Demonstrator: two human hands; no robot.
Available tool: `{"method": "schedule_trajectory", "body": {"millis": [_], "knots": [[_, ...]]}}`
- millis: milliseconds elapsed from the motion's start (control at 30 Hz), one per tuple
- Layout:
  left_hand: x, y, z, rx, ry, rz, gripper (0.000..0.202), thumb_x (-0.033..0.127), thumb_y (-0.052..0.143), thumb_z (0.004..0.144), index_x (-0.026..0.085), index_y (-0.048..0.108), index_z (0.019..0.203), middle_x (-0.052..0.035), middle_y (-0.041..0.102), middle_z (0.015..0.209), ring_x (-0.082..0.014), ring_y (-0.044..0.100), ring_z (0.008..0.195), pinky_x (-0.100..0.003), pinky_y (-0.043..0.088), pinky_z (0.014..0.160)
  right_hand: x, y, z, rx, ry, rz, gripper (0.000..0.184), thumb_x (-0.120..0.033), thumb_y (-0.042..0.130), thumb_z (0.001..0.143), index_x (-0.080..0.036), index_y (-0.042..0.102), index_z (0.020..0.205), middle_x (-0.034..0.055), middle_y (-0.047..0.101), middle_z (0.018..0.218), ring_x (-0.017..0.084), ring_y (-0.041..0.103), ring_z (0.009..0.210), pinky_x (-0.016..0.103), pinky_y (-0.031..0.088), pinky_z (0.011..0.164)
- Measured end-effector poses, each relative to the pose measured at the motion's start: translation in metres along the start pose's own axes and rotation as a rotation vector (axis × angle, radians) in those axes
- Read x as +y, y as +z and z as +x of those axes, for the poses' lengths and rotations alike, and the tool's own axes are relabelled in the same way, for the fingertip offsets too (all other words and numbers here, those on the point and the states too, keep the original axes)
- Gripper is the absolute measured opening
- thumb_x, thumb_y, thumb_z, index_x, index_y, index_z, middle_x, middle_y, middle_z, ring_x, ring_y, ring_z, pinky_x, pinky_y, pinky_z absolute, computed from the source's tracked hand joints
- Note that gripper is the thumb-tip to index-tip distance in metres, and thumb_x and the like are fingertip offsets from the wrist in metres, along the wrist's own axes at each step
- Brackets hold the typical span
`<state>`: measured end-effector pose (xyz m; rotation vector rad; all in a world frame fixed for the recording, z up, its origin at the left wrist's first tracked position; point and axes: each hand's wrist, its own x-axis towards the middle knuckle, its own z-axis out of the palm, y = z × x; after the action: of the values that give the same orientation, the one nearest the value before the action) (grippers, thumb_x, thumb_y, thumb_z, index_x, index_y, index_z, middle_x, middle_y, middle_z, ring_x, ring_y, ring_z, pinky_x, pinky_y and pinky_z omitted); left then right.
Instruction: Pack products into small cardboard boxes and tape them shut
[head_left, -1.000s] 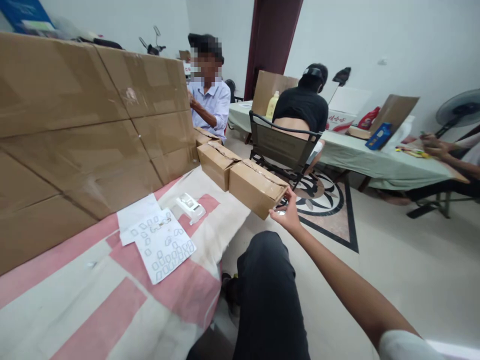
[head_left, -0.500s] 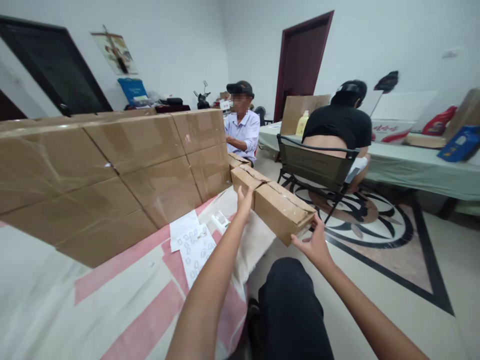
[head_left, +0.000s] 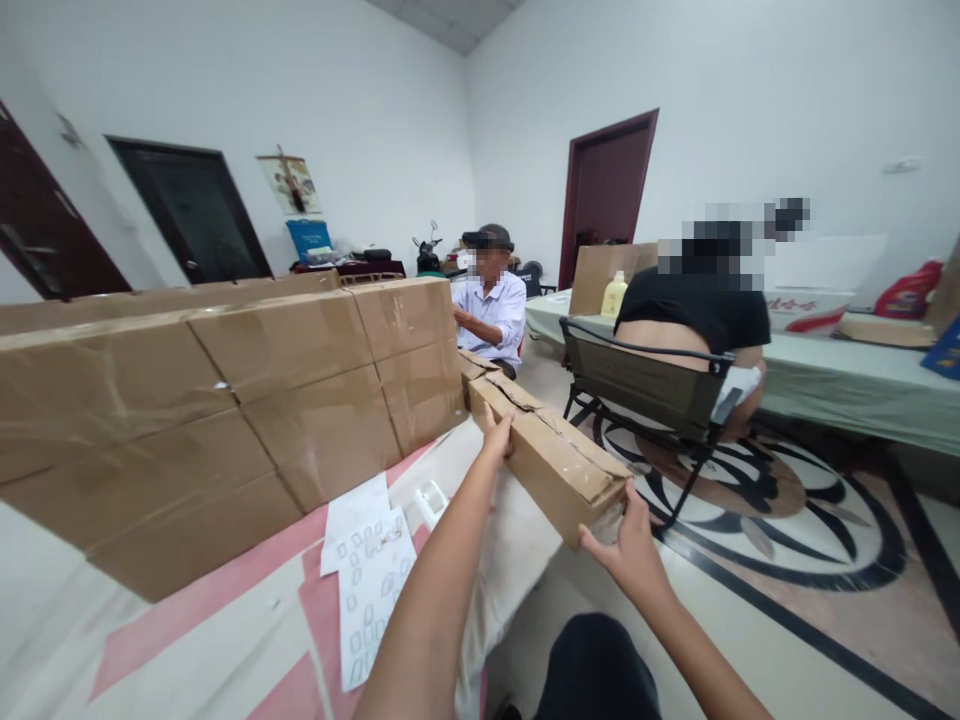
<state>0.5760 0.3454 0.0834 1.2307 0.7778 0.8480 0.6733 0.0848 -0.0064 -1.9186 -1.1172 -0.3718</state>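
Note:
A long cardboard box [head_left: 555, 465] stretches away from me along the table's right edge, its top seam torn and ragged. My left hand [head_left: 496, 436] grips its left side near the middle. At the near end, my right hand [head_left: 619, 535] holds the corner, thumb low and fingers up on the right. Another cardboard box [head_left: 478, 364] lies just beyond its far end. To the left stands a wall of stacked, taped cardboard boxes [head_left: 315, 400]. Sheets of paper with small drawn shapes [head_left: 379, 570] lie beside my left forearm, near a white object [head_left: 430, 500].
The table [head_left: 202, 650] wears a white and pink cover. A person in a light shirt [head_left: 491, 310] sits beyond the boxes. Another person in black [head_left: 690, 320] sits in a folding chair [head_left: 645, 385] at right, by a green-covered table [head_left: 840, 385] with bottles.
My view has tilted up, so the scene sits lower in the picture. Both hands keep hold of the box, which appears pushed slightly farther toward the box beyond it.

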Motion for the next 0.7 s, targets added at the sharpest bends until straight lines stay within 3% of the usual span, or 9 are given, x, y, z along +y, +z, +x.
{"method": "schedule_trajectory", "body": {"millis": [100, 167, 233, 300, 433, 500, 600, 633, 700], "knots": [[0.008, 0.000, -0.002, 0.012, -0.050, -0.007, 0.073, 0.050, 0.062, 0.094, 0.027, 0.032, 0.157, -0.0146, 0.029, 0.165, -0.0356, 0.038, 0.146, -0.060, 0.035, 0.118, 0.003, 0.011, 0.010, 0.009, -0.023, -0.012, 0.107, -0.057, 0.065, 0.081, -0.008, 0.011, 0.159, 0.0264, 0.037, 0.145, 0.046, 0.041, 0.139, 0.062, 0.040, 0.114], [0.010, -0.004, -0.017, -0.001, -0.066, -0.021, 0.075, 0.055, 0.060, 0.094, 0.028, 0.032, 0.158, -0.0141, 0.027, 0.167, -0.0347, 0.036, 0.149, -0.054, 0.039, 0.115, 0.001, 0.020, 0.021, -0.007, -0.031, -0.028, 0.106, -0.056, 0.064, 0.081, -0.005, 0.011, 0.158, 0.0279, 0.037, 0.144, 0.046, 0.042, 0.138, 0.061, 0.041, 0.112], [0.008, -0.016, -0.048, -0.025, -0.053, -0.046, 0.072, 0.061, 0.058, 0.093, 0.032, 0.038, 0.155, -0.0106, 0.029, 0.168, -0.0311, 0.038, 0.149, -0.043, 0.045, 0.109, -0.002, 0.031, 0.035, -0.026, -0.049, -0.043, 0.105, -0.056, 0.063, 0.082, -0.004, 0.011, 0.158, 0.0298, 0.038, 0.143, 0.047, 0.042, 0.137, 0.062, 0.042, 0.110], [0.002, -0.042, -0.091, -0.036, -0.022, -0.076, 0.066, 0.064, 0.059, 0.091, 0.034, 0.048, 0.148, -0.0082, 0.038, 0.164, -0.0282, 0.046, 0.143, -0.037, 0.049, 0.102, -0.007, 0.044, 0.051, -0.047, -0.076, -0.038, 0.106, -0.056, 0.062, 0.083, -0.003, 0.009, 0.158, 0.0320, 0.038, 0.144, 0.048, 0.041, 0.137, 0.064, 0.042, 0.108], [-0.013, -0.135, -0.194, 0.052, 0.005, -0.152, 0.065, 0.072, 0.068, 0.079, 0.032, 0.065, 0.131, -0.0112, 0.063, 0.139, -0.0258, 0.066, 0.113, -0.035, 0.054, 0.089, -0.009, 0.074, 0.073, -0.143, -0.078, 0.012, 0.111, -0.057, 0.062, 0.080, -0.001, 0.007, 0.159, 0.0360, 0.036, 0.148, 0.048, 0.046, 0.136, 0.063, 0.044, 0.103], [-0.016, -0.195, -0.245, 0.192, 0.036, -0.175, 0.069, 0.074, 0.077, 0.068, 0.027, 0.072, 0.119, -0.0128, 0.071, 0.118, -0.0232, 0.069, 0.091, -0.032, 0.054, 0.075, -0.003, 0.085, 0.080, -0.253, -0.064, -0.007, 0.110, -0.058, 0.062, 0.075, -0.001, 0.017, 0.158, 0.0347, 0.048, 0.140, 0.046, 0.059, 0.123, 0.061, 0.048, 0.095], [-0.009, -0.284, -0.312, 0.456, 0.102, -0.169, 0.060, 0.069, 0.078, 0.071, 0.023, 0.075, 0.109, -0.0110, 0.073, 0.104, -0.0202, 0.066, 0.082, -0.031, 0.053, 0.071, -0.001, 0.091, 0.091, -0.385, -0.055, -0.107, 0.089, -0.062, 0.059, 0.069, -0.014, 0.049, 0.143, 0.0180, 0.071, 0.089, 0.044, 0.070, 0.075, 0.065, 0.051, 0.071], [-0.004, -0.312, -0.330, 0.533, 0.125, -0.166, 0.057, 0.067, 0.078, 0.072, 0.022, 0.075, 0.107, -0.0099, 0.073, 0.101, -0.0194, 0.065, 0.080, -0.030, 0.053, 0.071, -0.008, 0.087, 0.093, -0.441, -0.073, -0.090, 0.076, -0.061, 0.060, 0.068, -0.020, 0.059, 0.132, 0.0120, 0.069, 0.073, 0.042, 0.068, 0.062, 0.062, 0.051, 0.064], [0.006, -0.363, -0.356, 0.653, 0.177, -0.173, 0.053, 0.064, 0.080, 0.071, 0.022, 0.075, 0.102, -0.0071, 0.072, 0.093, -0.0172, 0.063, 0.076, -0.028, 0.052, 0.068, -0.036, 0.067, 0.092, -0.483, -0.063, -0.040, 0.045, -0.055, 0.063, 0.068, -0.026, 0.071, 0.102, 0.0136, 0.062, 0.057, 0.038, 0.063, 0.051, 0.054, 0.050, 0.060]]}}
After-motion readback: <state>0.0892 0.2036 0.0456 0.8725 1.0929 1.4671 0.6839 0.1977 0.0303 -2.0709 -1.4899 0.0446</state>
